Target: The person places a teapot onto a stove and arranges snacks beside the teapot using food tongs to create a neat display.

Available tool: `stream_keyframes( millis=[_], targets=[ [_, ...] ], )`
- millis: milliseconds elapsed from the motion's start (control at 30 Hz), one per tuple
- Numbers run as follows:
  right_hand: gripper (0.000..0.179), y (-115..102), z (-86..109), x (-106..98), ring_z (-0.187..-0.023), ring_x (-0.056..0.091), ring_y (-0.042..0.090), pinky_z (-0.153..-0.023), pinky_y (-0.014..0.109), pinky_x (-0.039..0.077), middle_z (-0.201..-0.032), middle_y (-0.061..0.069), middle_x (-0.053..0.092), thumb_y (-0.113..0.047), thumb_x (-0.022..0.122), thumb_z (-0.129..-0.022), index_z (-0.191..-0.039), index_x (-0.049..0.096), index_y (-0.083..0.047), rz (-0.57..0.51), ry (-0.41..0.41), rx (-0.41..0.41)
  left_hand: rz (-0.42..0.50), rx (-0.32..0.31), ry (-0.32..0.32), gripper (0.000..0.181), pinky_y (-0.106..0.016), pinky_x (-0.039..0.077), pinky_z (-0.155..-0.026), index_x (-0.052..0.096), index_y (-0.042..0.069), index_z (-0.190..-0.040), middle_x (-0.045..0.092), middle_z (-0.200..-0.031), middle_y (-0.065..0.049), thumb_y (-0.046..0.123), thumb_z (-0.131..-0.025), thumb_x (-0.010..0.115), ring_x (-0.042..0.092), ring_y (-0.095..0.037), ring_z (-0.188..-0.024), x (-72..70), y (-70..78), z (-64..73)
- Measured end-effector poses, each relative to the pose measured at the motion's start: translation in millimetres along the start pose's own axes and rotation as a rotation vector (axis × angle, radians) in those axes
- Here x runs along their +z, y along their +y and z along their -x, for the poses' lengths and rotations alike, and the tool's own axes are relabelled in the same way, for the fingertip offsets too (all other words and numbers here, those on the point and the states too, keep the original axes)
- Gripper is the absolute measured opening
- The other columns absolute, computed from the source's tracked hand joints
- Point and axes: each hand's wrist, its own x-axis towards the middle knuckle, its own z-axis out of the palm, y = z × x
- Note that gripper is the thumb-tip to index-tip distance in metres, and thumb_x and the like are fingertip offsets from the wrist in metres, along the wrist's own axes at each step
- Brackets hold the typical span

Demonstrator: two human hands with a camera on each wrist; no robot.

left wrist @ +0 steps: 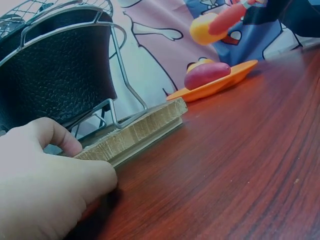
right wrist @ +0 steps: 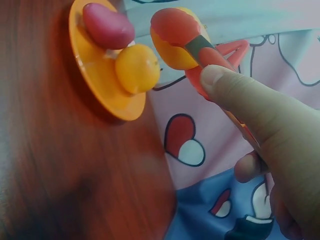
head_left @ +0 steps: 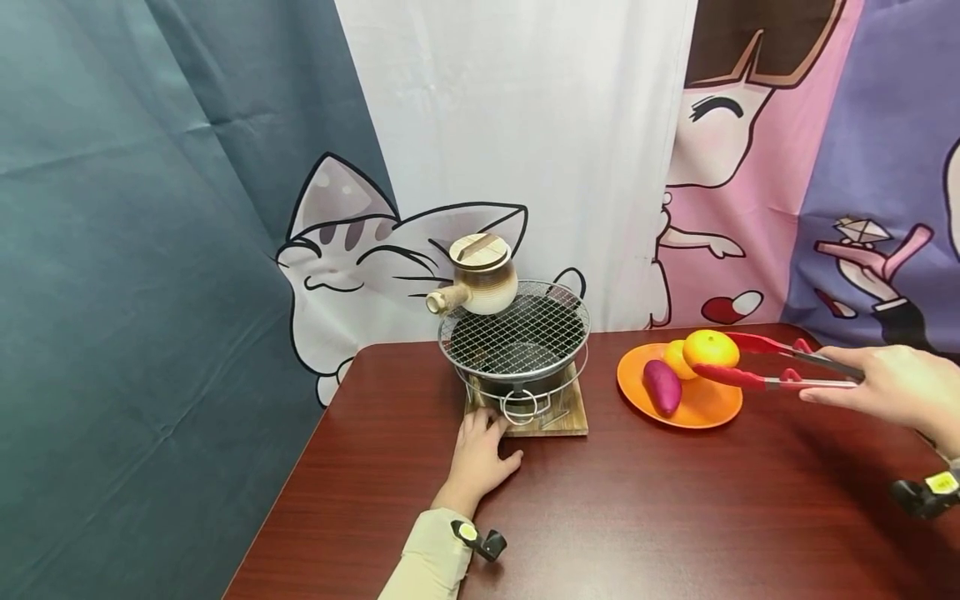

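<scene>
In the head view my left hand holds the near left corner of a wooden board. A bent finger reaches over the board's edge in the left wrist view, with the thumb low beside it. On that board stands a black stove in a wire frame, topped by a round mesh grill. My right hand grips red-tipped tongs. Between the tong tips is an orange, raised above an orange plate. A second orange and a purple sweet potato lie on the plate.
A small side-handled clay pot with a wooden lid sits on the grill's back left. Behind the reddish-brown table hangs a cartoon-printed curtain. The plate stands right of the stove, near the table's back edge.
</scene>
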Motion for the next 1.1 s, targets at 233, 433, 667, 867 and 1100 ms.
stream_keyframes(
  millis=[233, 433, 667, 867, 1100],
  targets=[
    [0.096, -11, -12.1, -20, -0.081, 0.065, 0.045, -0.062, 0.065, 0.051, -0.105, 0.036, 0.065, -0.074, 0.070, -0.076, -0.127, 0.062, 0.007, 0.023, 0.028, -0.050, -0.016, -0.007, -0.036, 0.056, -0.048, 0.035, -0.108, 0.063, 0.022, -0.128, 0.048, -0.127, -0.007, 0.047, -0.079, 0.076, 0.041, -0.029, -0.119, -1.1, 0.7, 1.8],
    [0.094, -23, -23.5, -40, -0.080, 0.065, 0.044, -0.063, 0.066, 0.050, -0.100, 0.030, 0.068, -0.074, 0.070, -0.076, -0.128, 0.063, 0.004, 0.020, 0.035, -0.065, -0.007, -0.004, -0.038, 0.056, -0.048, 0.035, -0.107, 0.063, 0.022, -0.128, 0.048, -0.127, -0.007, 0.047, -0.080, 0.076, 0.041, -0.029, -0.119, -1.5, 1.1, 1.8],
    [0.089, -42, -36.1, -60, -0.085, 0.066, 0.042, -0.066, 0.068, 0.049, -0.101, 0.028, 0.069, -0.072, 0.071, -0.077, -0.131, 0.065, -0.002, 0.005, 0.079, -0.110, -0.003, -0.005, -0.044, 0.056, -0.048, 0.035, -0.107, 0.063, 0.022, -0.128, 0.048, -0.127, -0.007, 0.047, -0.080, 0.076, 0.041, -0.028, -0.118, -3.4, 3.0, 1.4],
    [0.084, -60, -45.2, -73, -0.093, 0.065, 0.047, -0.073, 0.068, 0.048, -0.106, 0.027, 0.070, -0.071, 0.071, -0.077, -0.131, 0.066, -0.006, 0.000, 0.111, -0.150, 0.005, 0.002, -0.033, 0.056, -0.048, 0.035, -0.106, 0.063, 0.022, -0.128, 0.048, -0.126, -0.007, 0.046, -0.080, 0.076, 0.041, -0.028, -0.117, -5.0, 3.1, 1.6],
    [0.089, -80, -59.4, -85, -0.093, 0.064, 0.050, -0.071, 0.068, 0.049, -0.112, 0.029, 0.068, -0.074, 0.069, -0.077, -0.136, 0.063, -0.008, 0.017, 0.092, -0.154, 0.008, -0.002, -0.031, 0.055, -0.048, 0.035, -0.106, 0.063, 0.022, -0.128, 0.048, -0.126, -0.007, 0.046, -0.080, 0.076, 0.041, -0.028, -0.118, -4.3, 2.6, 2.0]
  ],
)
